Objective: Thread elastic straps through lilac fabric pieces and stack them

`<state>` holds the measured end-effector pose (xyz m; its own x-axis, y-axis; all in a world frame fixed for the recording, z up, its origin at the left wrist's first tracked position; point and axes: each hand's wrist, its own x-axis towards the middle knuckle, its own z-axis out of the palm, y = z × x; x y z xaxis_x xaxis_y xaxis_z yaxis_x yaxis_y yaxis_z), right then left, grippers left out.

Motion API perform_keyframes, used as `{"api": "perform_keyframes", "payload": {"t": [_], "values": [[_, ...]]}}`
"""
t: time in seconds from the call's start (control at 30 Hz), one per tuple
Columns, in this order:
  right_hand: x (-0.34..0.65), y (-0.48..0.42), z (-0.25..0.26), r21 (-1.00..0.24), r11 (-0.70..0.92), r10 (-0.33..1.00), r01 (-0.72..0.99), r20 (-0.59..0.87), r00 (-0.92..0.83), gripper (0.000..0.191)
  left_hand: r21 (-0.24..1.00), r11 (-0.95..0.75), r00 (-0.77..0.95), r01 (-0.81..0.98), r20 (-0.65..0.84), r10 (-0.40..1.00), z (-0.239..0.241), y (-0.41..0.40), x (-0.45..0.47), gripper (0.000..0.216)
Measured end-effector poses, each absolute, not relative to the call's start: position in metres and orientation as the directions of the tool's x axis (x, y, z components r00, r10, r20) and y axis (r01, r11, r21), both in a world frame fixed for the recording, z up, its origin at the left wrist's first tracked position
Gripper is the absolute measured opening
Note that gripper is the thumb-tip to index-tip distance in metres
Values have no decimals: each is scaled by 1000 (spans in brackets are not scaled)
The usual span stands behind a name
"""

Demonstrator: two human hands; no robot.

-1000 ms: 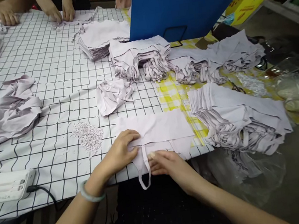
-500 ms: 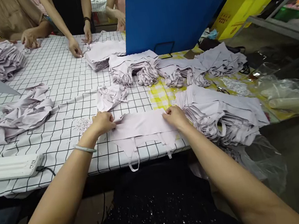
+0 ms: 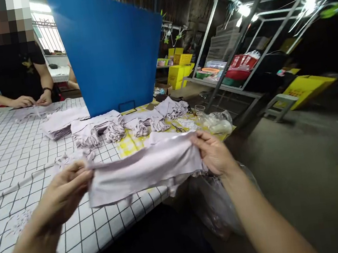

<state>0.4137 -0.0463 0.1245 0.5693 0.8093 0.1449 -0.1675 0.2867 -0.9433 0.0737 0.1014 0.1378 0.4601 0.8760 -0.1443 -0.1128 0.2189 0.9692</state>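
A pale lilac strapped garment (image 3: 143,170), looking like a bra top, is stretched between my two hands above the table's front edge. My left hand (image 3: 63,191) pinches its left upper corner, thumb against fingers. At the opposite end, my right hand (image 3: 213,151) grips the right upper corner. The lower edge hangs loose and is slightly blurred. Just behind the cloth, a stack of similar garments (image 3: 165,136) is mostly covered by it. A crumpled lilac piece (image 3: 74,157) lies beyond my left hand.
Stacks of lilac garments (image 3: 98,126) line the table (image 3: 36,147) before a blue panel (image 3: 111,51). Scissors (image 3: 178,128) and plastic bags (image 3: 219,123) lie at the right end. Across the table, a co-worker's hands (image 3: 31,101) handle fabric. A metal rack (image 3: 222,79) stands right.
The garment has been lifted off the table, held at both ends, and carried toward the stack on the right. My view has turned right and up.
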Motion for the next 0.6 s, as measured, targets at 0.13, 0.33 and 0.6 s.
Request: {"api": "perform_keyframes", "payload": {"t": [0.13, 0.33, 0.6], "values": [[484, -74, 123, -961, 276, 668, -29, 170, 724, 38, 940, 309, 616, -146, -158, 772, 129, 108, 172, 45], [569, -48, 86, -979, 110, 554, 173, 205, 807, 54, 966, 259, 663, -28, -176, 728, 102, 153, 282, 34], [626, 16, 19, -922, -168, 530, 348, 213, 821, 43, 967, 130, 566, 219, -234, 790, 59, 210, 347, 25]]}}
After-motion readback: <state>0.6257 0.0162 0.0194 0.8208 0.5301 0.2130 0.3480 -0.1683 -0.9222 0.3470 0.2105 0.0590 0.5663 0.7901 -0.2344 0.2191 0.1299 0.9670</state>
